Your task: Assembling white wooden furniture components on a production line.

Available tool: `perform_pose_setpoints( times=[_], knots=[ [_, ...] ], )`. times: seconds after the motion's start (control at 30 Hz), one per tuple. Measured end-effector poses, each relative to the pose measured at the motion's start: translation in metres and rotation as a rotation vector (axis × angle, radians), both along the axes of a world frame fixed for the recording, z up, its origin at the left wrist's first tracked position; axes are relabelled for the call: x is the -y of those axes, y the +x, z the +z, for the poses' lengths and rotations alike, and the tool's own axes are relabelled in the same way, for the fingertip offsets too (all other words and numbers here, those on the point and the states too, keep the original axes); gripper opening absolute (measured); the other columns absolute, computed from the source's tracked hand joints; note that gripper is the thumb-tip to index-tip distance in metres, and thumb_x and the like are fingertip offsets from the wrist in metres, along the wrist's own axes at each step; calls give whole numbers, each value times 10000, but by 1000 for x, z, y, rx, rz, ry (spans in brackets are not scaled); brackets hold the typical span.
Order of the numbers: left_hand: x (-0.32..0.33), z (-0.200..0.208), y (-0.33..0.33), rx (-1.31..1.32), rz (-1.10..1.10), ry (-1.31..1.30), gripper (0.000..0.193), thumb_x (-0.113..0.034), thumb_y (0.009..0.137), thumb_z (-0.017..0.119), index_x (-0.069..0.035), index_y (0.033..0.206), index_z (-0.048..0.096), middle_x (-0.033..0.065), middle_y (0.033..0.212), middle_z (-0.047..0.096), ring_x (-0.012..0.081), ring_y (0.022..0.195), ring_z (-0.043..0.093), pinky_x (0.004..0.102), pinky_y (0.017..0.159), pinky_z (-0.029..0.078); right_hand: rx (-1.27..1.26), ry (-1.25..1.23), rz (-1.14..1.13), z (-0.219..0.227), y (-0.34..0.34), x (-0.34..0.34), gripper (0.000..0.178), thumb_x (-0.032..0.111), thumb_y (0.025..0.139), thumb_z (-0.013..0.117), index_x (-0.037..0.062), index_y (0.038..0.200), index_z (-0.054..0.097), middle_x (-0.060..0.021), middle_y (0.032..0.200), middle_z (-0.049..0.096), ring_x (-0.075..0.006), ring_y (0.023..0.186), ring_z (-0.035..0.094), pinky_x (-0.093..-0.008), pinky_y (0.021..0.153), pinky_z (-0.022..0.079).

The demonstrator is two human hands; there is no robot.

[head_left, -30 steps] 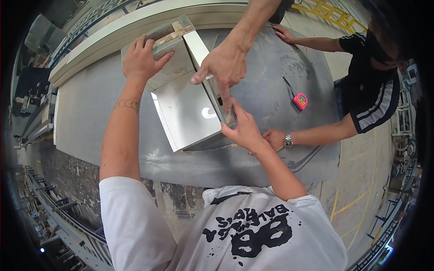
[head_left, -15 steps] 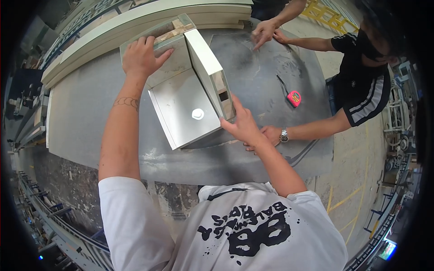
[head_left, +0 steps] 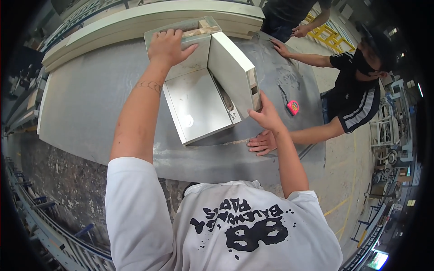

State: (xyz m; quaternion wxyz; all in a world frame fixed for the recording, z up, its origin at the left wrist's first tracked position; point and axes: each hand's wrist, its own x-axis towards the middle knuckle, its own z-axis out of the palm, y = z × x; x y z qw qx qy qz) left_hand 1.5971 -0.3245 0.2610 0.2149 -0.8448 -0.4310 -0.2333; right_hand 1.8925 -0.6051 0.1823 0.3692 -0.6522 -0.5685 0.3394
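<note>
Three white panel pieces stand together on the grey table. The upright far panel (head_left: pixel 195 58) shows a hollow edge with wooden bits inside. My left hand (head_left: pixel 168 47) grips its top edge, thumb on the near side. An upright side panel (head_left: pixel 233 67) leans out to the right, and my right hand (head_left: pixel 267 114) holds its near end between thumb and fingers. Between them lies a flat, shiny panel (head_left: pixel 196 104), with a dark gap and small handwritten marks along its right edge. Neither hand touches this flat piece.
A co-worker's hand (head_left: pixel 262 143) rests on the grey table (head_left: pixel 104 99) beside my right wrist. A pink tape measure (head_left: pixel 292 107) lies to the right. Long cream-coloured profiles (head_left: pixel 135 25) line the far edge. Another person (head_left: pixel 289 22) stands at the far right corner, near a yellow ladder (head_left: pixel 330 36).
The side panel has swung outward to the right with my right hand, opening a gap beside the flat panel. A pointing hand has drawn back, and the co-worker's near hand now lies flatter.
</note>
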Motion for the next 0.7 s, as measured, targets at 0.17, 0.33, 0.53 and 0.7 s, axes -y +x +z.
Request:
perform_pose_setpoints(
  times=[0.17,0.33,0.53,0.7],
  knots=[
    [3,0,-1,27,-31,37,668,-744,872,650,-104,1038,745,85,988,742,278,923,723,439,929,511,22,79,3,-6,5,1,748,96,855,729,-40,1524,423,-158,1358,631,-214,1237,604,-358,1089,474],
    [2,3,2,17,-33,-6,621,-695,891,666,-90,1019,726,109,989,740,301,919,719,409,899,518,22,62,-22,-14,-1,4,776,99,863,732,-31,1553,402,-159,1388,616,-219,1260,598,-365,1099,470],
    [0,3,-2,26,-28,-10,617,-691,890,670,-87,1005,728,107,981,741,295,893,717,402,895,516,128,-7,-64,20,-68,6,731,167,886,762,-36,1501,424,-261,1229,714,-335,1101,738,-414,978,566],
    [-5,-6,1,34,-37,32,620,-691,891,669,-85,1005,734,106,970,742,299,894,715,402,901,520,98,63,-68,10,-67,4,708,181,891,761,-22,1486,435,-273,1186,727,-372,1056,755,-432,932,586]
  ],
)
